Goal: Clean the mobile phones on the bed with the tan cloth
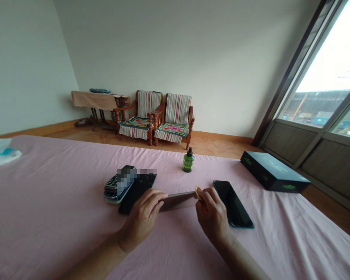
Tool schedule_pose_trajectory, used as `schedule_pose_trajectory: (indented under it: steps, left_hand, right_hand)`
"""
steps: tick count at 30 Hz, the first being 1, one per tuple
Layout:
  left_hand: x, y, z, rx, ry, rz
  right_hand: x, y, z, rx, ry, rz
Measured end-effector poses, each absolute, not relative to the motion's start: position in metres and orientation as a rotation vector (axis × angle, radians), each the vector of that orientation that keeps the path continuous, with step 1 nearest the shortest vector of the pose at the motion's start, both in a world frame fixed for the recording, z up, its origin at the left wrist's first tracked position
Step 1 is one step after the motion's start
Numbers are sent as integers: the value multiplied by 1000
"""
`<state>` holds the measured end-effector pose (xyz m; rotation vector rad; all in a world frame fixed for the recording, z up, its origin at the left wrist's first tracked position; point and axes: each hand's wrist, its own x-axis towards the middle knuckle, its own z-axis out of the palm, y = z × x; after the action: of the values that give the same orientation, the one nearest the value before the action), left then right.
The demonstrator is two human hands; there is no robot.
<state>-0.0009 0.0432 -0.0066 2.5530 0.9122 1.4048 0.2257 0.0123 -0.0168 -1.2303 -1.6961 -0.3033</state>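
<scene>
My left hand (144, 216) grips one end of a thin flat phone (177, 199), held edge-on just above the pink tablecloth (46, 210). At the phone's other end my right hand (211, 210) pinches a small yellow cloth (198, 191) against it. A black phone (232, 203) lies flat on the cloth just right of my right hand. A pile of phones (128, 186), one with a keypad, lies left of my left hand. A small green bottle (188, 160) with a black cap stands upright beyond the hands.
A black box (274, 172) with green marks lies at the table's right edge. A white and blue packet (1, 153) sits far left. Two wooden chairs (154, 118) and a side table (97, 100) stand by the far wall. A large window (332, 77) is at right.
</scene>
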Motion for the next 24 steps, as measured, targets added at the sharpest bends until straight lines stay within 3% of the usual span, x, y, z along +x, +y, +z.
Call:
schedule_pose_trajectory:
  steps: [24]
  left_hand:
    - [1,39,-5,2557,909,1380]
  right_hand:
    - [216,8,-12,-1241,-1837,-264]
